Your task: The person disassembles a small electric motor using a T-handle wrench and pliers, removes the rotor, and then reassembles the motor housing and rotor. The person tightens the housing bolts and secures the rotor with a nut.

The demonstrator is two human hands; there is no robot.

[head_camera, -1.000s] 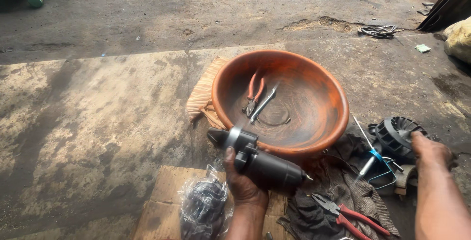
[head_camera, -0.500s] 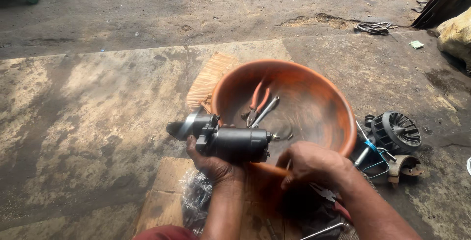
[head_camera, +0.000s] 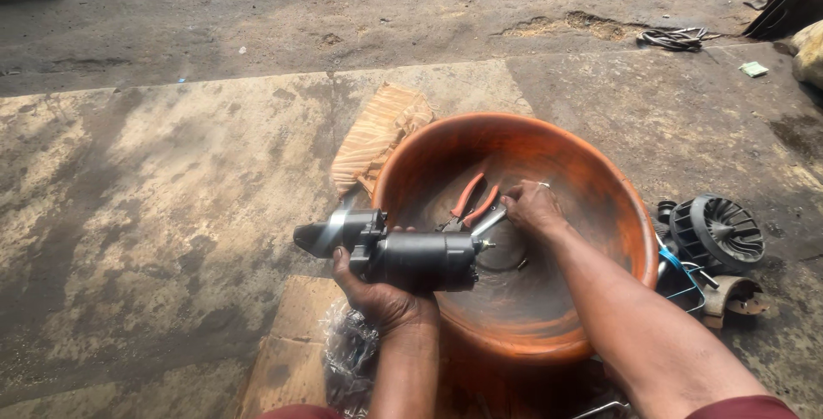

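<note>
Concrete yard (head_camera: 171, 196), orange basin (head_camera: 617, 205), starter motor (head_camera: 411, 258)

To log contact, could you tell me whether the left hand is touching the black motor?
Touching: the head view shows the left hand wrapped under the black motor, fingers on its body.

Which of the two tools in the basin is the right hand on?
The right hand grips the bare metal tool. The red-handled pliers lie untouched just left of it in the basin.
</note>
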